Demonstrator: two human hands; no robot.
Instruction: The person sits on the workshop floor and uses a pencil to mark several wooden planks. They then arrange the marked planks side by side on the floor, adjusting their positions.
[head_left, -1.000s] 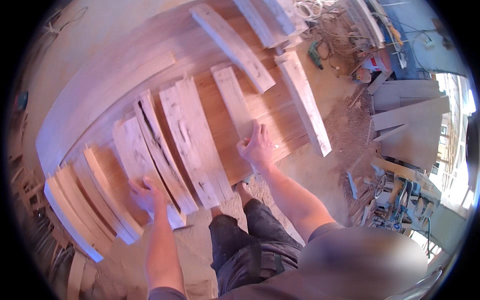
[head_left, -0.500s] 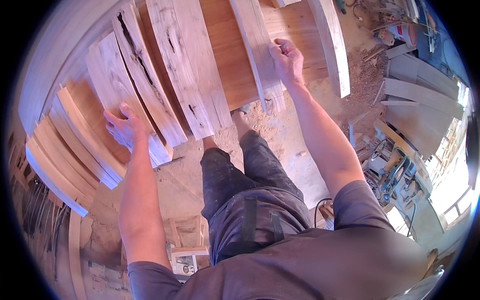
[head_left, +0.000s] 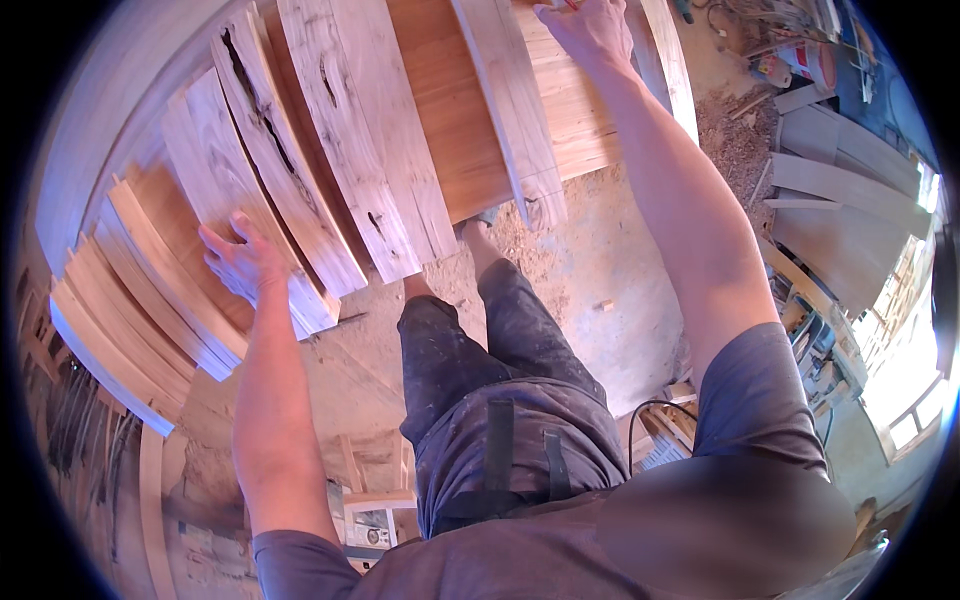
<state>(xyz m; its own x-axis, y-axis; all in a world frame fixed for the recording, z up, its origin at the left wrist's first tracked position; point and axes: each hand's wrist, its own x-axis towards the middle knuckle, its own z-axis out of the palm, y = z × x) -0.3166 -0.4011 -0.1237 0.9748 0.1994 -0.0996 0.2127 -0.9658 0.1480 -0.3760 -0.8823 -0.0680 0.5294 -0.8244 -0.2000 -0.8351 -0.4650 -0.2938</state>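
Note:
My left hand (head_left: 245, 262) lies with spread fingers on the end of a pale wooden board (head_left: 208, 140), gripping nothing. Just right of it is a board with a long dark crack (head_left: 265, 125). At the top edge of the picture my right hand (head_left: 592, 38) is closed on a small red object (head_left: 571, 4); only a sliver of it shows, too little to name. That hand is above a reddish-brown wooden panel (head_left: 570, 110), between a narrow plank (head_left: 508, 100) and a curved-looking board at the far right.
A wide knotty board (head_left: 365, 130) lies across the middle of the panel. Several narrow strips (head_left: 130, 320) are on the left. Sawdust and chips cover the floor (head_left: 620, 260). Grey sheets (head_left: 850, 200) lean at the right, and a small wooden stool (head_left: 378, 500) stands below.
My right hand has moved up and away from me, from beside the narrow plank to the top edge, still closed on the red object. The left hand stays on its board.

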